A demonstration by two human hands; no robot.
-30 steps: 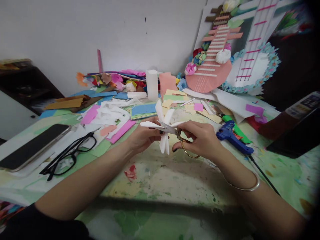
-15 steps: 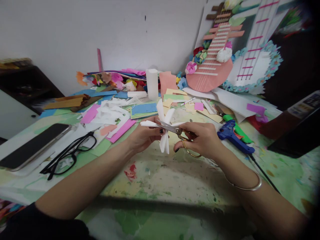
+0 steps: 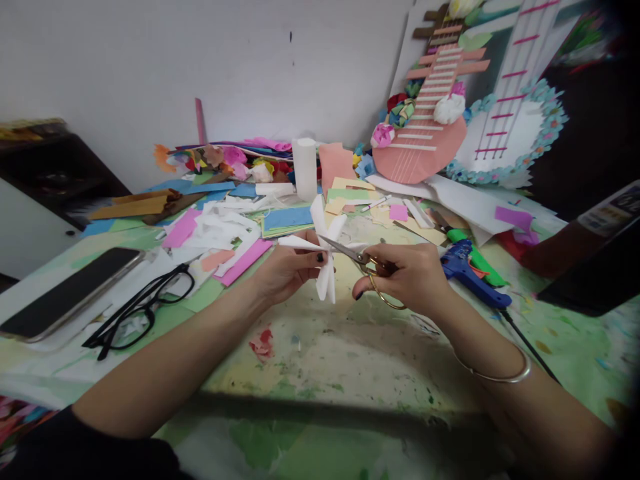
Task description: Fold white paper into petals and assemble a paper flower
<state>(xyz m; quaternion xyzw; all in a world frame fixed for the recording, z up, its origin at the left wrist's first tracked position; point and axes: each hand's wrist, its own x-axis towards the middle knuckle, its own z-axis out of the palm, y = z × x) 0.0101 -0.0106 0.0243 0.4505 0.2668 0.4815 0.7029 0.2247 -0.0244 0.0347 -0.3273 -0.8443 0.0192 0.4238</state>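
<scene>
Above the middle of the table, my left hand (image 3: 295, 267) pinches a white paper flower (image 3: 326, 283) near its centre. Its narrow folded petals spread upward, left and downward. My right hand (image 3: 407, 273) grips a pair of scissors (image 3: 350, 251) with gold-coloured handles, the thumb in the lower loop. The blades point left, their tips at the flower's centre close to my left fingers. Whether the blades touch the paper I cannot tell. Part of the flower's right side is hidden behind the scissors.
A blue glue gun (image 3: 467, 270) with a cable lies right of my right hand. Black glasses (image 3: 143, 310) and a phone (image 3: 70, 290) lie at the left. Behind are paper scraps (image 3: 220, 223), a white roll (image 3: 305, 170) and a pink paper guitar (image 3: 423, 150).
My right hand has drawn the scissors slightly to the right, so the blades reach less far across the flower. My left hand and the flower have shifted slightly left.
</scene>
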